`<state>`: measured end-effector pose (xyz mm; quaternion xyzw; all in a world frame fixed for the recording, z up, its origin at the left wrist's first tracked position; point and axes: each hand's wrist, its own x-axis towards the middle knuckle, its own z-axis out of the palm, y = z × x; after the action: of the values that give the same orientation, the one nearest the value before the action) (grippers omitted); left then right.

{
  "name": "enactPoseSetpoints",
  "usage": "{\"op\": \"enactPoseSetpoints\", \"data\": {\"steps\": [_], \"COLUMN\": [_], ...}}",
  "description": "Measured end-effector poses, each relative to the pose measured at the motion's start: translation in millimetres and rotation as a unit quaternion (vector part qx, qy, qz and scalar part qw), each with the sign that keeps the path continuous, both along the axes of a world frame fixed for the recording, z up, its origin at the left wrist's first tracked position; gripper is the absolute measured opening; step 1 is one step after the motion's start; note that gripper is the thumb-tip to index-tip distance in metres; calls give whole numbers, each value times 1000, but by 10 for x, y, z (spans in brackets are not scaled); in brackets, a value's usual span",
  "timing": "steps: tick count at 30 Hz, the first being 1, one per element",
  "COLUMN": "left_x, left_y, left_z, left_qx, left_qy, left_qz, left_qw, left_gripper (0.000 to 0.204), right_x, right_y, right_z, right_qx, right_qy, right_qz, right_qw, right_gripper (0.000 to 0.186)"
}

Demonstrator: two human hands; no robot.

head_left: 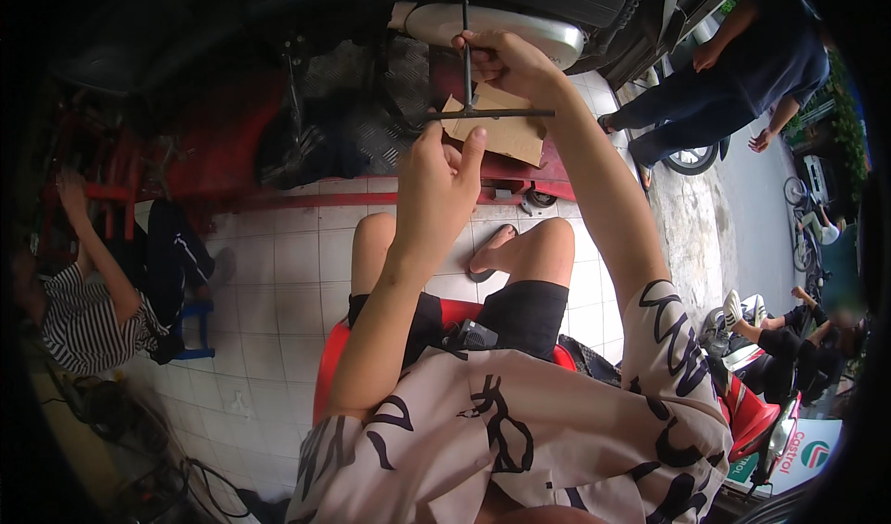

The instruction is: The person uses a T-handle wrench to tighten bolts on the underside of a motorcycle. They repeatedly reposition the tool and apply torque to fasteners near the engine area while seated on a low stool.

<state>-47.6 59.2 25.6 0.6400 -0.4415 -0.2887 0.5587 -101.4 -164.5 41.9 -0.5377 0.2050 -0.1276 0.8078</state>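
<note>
A dark T-handle wrench (468, 69) is held up in front of me, its shaft pointing away and its crossbar toward me. My right hand (506, 64) has its fingers around the shaft near the far end. At the crossbar's left end is my left hand (441, 185), fingers curled against the bar and thumb raised just below it. The left fingertips are partly hidden. Behind the wrench lies an opened piece of brown cardboard (506, 139) on a red platform (554, 167). Just beyond is a motorbike with a smooth silver cover (492, 37).
A red rail (343, 199) runs along the platform over white floor tiles (278, 310). A small round metal part (536, 199) sits by its edge. To the left, a person in a striped shirt (88, 315) reaches toward red metalwork (111, 185). Another person (742, 78) stands at right.
</note>
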Motion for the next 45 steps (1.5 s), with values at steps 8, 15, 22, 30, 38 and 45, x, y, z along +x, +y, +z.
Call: {"op": "enactPoseSetpoints", "data": {"steps": [8,15,22,30,38,45], "left_x": [-154,29,5,-200,86,-162], "left_y": [-101,-5,-269,-226,-223,-88], "left_z": [99,-80,-30,121,-600,239], "left_qx": [-166,-91,-255,-177,4,-184], "left_qy": [-72,-120,-182,-409,177,13], "left_qz": [-84,25,116,146,-60,-26], "left_qw": [980,988,943,883,982,983], "left_gripper": [53,22,12,33,31,47], "right_x": [40,77,-6,-64,264,85], "right_y": [-73,-92,-112,491,-5,240], "right_z": [53,-137,-67,98,-251,-14], "right_qx": [7,10,9,-24,95,17], "right_qy": [19,-8,-36,-28,-71,-11], "right_qz": [-55,2,-43,-55,9,-55], "right_qw": [998,1000,998,998,993,998], "right_gripper": [19,20,16,14,10,14]}}
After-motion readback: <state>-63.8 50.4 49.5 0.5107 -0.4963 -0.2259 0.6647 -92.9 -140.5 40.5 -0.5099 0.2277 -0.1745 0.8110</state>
